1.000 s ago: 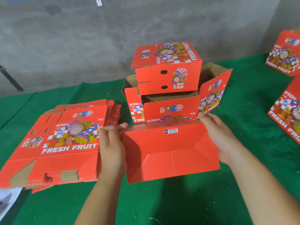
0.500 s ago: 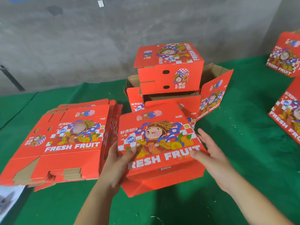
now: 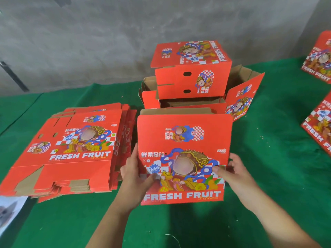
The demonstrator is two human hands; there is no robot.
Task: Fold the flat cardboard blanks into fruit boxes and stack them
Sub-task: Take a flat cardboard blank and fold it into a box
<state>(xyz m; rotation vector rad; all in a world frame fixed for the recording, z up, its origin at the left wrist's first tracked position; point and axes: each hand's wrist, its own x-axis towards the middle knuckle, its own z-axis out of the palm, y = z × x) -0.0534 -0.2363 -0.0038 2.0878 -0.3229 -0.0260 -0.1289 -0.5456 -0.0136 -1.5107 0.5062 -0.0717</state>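
Two hands hold a red printed fruit box at centre frame.

The box (image 3: 182,158) faces the camera above the green counter (image 3: 268,176); left hand (image 3: 133,178) grips its left edge, right hand (image 3: 232,173) its right edge, thumbs on the front. Flat blanks (image 3: 71,149) are stacked at left. Behind, seemingly a folded box (image 3: 191,68) sits atop an open one (image 3: 240,97).

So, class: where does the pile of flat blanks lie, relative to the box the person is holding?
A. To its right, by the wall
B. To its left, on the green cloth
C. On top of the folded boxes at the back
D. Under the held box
B: the pile of flat blanks lies on the green cloth, left of the box held by the left hand and right hand.
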